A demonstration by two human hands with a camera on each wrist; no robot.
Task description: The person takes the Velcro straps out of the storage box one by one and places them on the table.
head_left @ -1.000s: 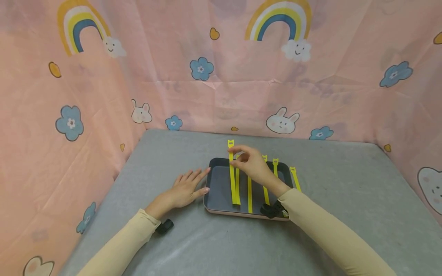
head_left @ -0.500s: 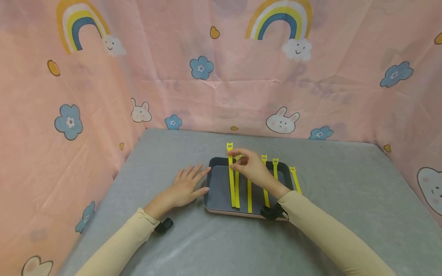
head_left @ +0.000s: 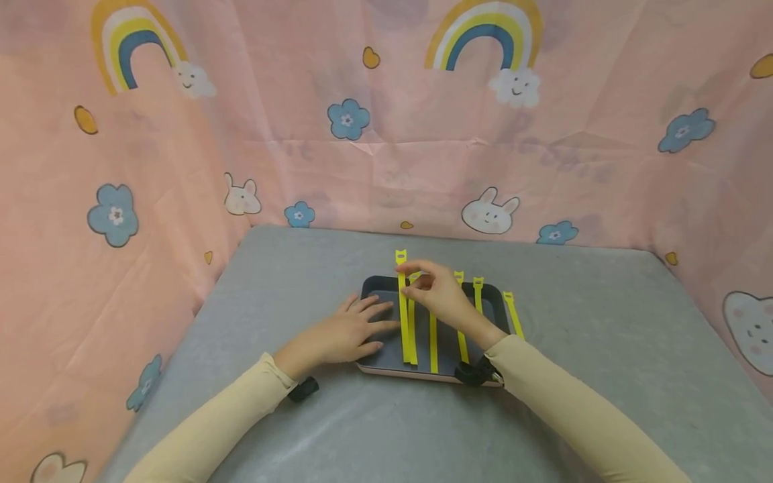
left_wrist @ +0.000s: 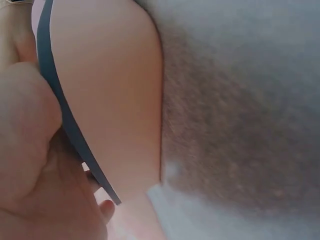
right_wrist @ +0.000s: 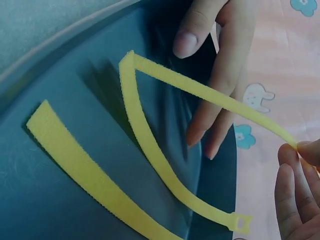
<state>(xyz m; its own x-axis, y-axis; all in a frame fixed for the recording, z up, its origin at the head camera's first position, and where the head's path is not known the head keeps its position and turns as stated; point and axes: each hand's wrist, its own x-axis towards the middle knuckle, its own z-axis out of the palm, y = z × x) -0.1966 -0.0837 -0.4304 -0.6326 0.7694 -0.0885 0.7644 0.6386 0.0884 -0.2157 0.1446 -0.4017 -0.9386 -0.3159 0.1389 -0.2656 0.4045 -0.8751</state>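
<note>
A yellow hook-and-loop cable tie [head_left: 405,329] with a slotted head is pinched near its head between the thumb and fingers of my right hand [head_left: 443,295]. In the right wrist view its lower end meets the end of a second yellow tie [right_wrist: 145,140], which lies in the dark tray [head_left: 448,342]. My left hand [head_left: 344,335] reaches over the tray's left side, fingers spread and fairly straight, their tips close to the held tie. The tray's pinkish outer wall [left_wrist: 110,90] fills the left wrist view beside the left thumb.
Several more yellow ties, such as one in the middle [head_left: 433,342], lie side by side across the tray. One tie [head_left: 513,314] lies at its right edge. Grey cloth [head_left: 604,322] covers the table, and a pink patterned curtain [head_left: 386,168] stands behind.
My left hand has moved right, from the tray's left rim to over its inside. My right hand has stayed near the same place, with the held tie slightly lowered since the first frame.
</note>
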